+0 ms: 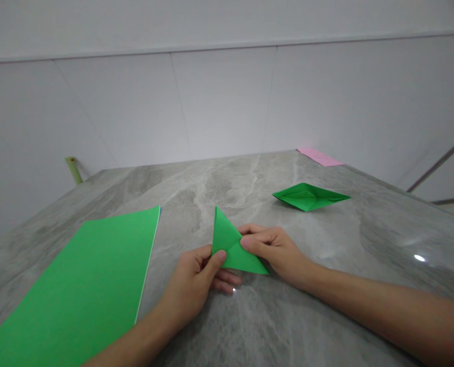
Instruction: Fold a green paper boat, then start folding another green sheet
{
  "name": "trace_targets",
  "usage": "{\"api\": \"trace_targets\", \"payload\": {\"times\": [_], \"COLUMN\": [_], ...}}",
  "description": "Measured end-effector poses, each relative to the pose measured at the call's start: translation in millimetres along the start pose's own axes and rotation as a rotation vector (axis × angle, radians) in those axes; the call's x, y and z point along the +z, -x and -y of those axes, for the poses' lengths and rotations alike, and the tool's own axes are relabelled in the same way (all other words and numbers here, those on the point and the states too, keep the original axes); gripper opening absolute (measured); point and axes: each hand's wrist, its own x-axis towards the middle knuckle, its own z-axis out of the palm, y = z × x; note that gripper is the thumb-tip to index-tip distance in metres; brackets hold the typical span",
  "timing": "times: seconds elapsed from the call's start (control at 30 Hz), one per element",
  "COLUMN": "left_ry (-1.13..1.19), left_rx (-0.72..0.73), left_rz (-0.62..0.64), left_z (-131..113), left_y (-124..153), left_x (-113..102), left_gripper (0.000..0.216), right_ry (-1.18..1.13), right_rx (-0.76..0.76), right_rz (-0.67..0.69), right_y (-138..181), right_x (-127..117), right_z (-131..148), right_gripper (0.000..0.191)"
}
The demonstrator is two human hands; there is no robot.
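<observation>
1. L hand (190, 285): gripping. Thumb pressed on front of folded green paper triangle (230, 244), other fingers curled behind it.
2. R hand (274, 252): fingers closed, pinching same piece at its rt side.
3. Triangle: held betw. both hands, over grey marble-look tabletop (227, 178), approx. centre of view.
4. Nearby: green paper boat (309, 197) ahead rt; flat green sheet (74, 290) to L; pink paper (320, 156) at far edge of top.

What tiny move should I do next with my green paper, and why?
Maybe press the flap of the green folded paper triangle flat, since your left hand pinches one corner and your right hand touches the flap.
</observation>
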Motion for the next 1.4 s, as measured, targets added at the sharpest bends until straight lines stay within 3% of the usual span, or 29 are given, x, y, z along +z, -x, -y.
{"api": "trace_targets", "payload": {"times": [0.2,0.43,0.6,1.0,1.27,1.4], "left_ry": [-0.16,0.295,0.402,0.011,-0.028,-0.009], "left_rx": [0.084,-0.139,-0.181,-0.034,0.049,0.06], "left_rz": [-0.055,0.089,0.132,0.118,0.051,0.043], "left_z": [0.6,-1.6,-2.0,2.7,4.1,4.0], "left_y": [5.3,3.0,2.8,3.4,2.6,2.9], "left_x": [-4.2,-7.2,-9.0,-2.7,-3.3,-4.8], "left_gripper": [0.047,0.041,0.03,0.045,0.04,0.04], "right_ry": [-0.076,-0.087,-0.083,-0.017,0.084,0.14], "right_rx": [0.063,0.1,0.091,0.049,-0.031,-0.037], "right_rz": [0.034,0.022,0.013,0.024,0.087,0.127], "right_y": [0.2,-0.8,-1.8,-1.3,1.4,3.1], "right_x": [1.1,0.5,0.3,-0.6,1.4,2.5], "right_z": [2.7,1.6,1.3,-2.8,-2.9,-0.7], "right_gripper": [0.047,0.054,0.053,0.054,0.041,0.044]}}
